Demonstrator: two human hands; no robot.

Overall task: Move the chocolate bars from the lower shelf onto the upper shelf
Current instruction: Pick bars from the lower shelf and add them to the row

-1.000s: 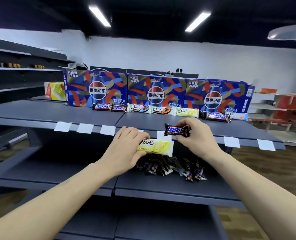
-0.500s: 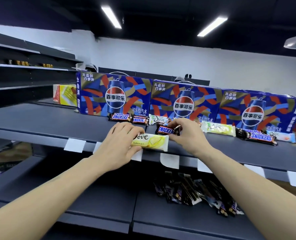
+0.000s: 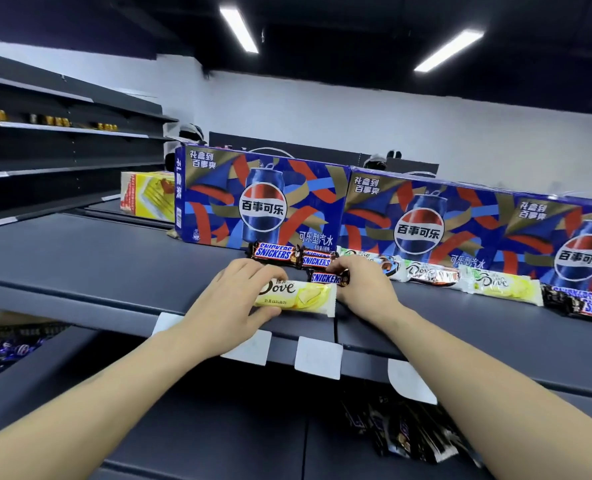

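Down on the lower shelf, nearest the camera, a heap of dark-wrapped chocolate bars lies at the right. Above it, over the upper shelf, the left hand grips a yellow Dove bar by its left end, fingers curled over the top. Just beside it, the right hand pinches a Snickers bar. Farther back, a row of Snickers and Dove bars lies against 3 blue Pepsi boxes.
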